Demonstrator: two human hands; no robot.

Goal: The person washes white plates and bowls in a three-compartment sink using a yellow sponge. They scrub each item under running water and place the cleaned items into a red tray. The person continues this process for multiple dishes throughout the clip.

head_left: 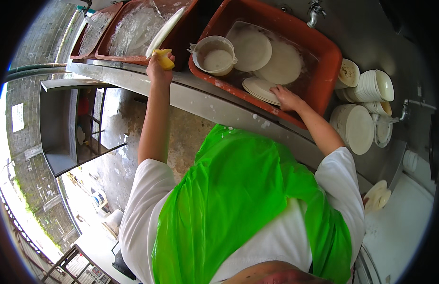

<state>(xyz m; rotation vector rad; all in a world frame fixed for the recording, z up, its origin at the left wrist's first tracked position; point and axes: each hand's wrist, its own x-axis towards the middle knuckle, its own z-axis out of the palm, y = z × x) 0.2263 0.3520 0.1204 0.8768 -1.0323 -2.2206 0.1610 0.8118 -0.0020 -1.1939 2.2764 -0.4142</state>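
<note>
My left hand (159, 67) is closed around a yellow sponge (164, 59) at the near edge of the middle red-brown tub. A white plate (166, 32) tilts on its edge over that tub, its lower end right by my fingers; whether they grip it too I cannot tell. In the right-hand tub, my right hand (286, 98) grips the rim of the top one of a few overlapping white plates (260, 90). Beyond it, round white plates (249, 49) lie in cloudy water, beside a clear plastic tub (200, 63) of whitish liquid.
Water splashes in the middle tub (99, 53), with another tub (77, 52) left of it. A tap (315, 16) overhangs the right-hand tub's far rim (276, 10). Stacked white bowls (374, 86) and plates (359, 128) stand on the metal counter at right, near a second tap (405, 111).
</note>
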